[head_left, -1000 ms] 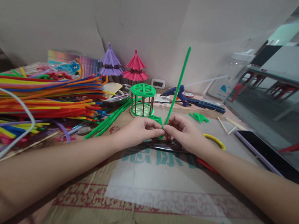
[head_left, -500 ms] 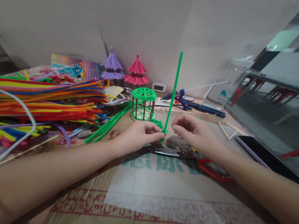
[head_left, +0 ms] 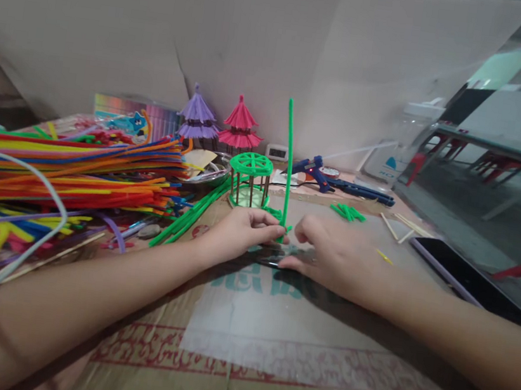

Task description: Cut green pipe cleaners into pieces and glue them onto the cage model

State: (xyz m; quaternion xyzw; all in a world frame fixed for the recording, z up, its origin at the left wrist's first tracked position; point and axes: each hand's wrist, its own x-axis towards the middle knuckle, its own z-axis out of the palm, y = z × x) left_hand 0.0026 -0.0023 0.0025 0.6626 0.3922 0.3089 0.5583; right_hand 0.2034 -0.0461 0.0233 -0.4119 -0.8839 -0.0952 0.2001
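Observation:
My left hand [head_left: 256, 228] is closed in a pinch on the lower end of a green pipe cleaner [head_left: 289, 154], which stands nearly upright. Just to its right, my right hand [head_left: 330, 249] is low over the table, slightly blurred, thumb and fingers apart. A dark, shiny flat thing [head_left: 274, 257] shows between the hands, partly covered by the right one. Behind the left hand stands a round cage-like frame [head_left: 251, 164] with green top and brown posts. Several green pipe cleaners [head_left: 198, 212] lie left of it. Short green pieces [head_left: 348, 212] lie beyond the right hand.
Bundles of coloured pipe cleaners [head_left: 63, 162] and a white cable [head_left: 44, 192] fill the left. Purple [head_left: 197, 116] and pink [head_left: 239, 125] pagoda-like models stand behind. A blue glue gun [head_left: 315, 173], a clear bottle [head_left: 385, 160] and a phone [head_left: 471, 274] are toward the right.
The green pipe cleaner's top has swung left. My right hand has dropped and moved nearer the table, uncovering the short green pieces. The red scissor handles under the right wrist are now hidden.

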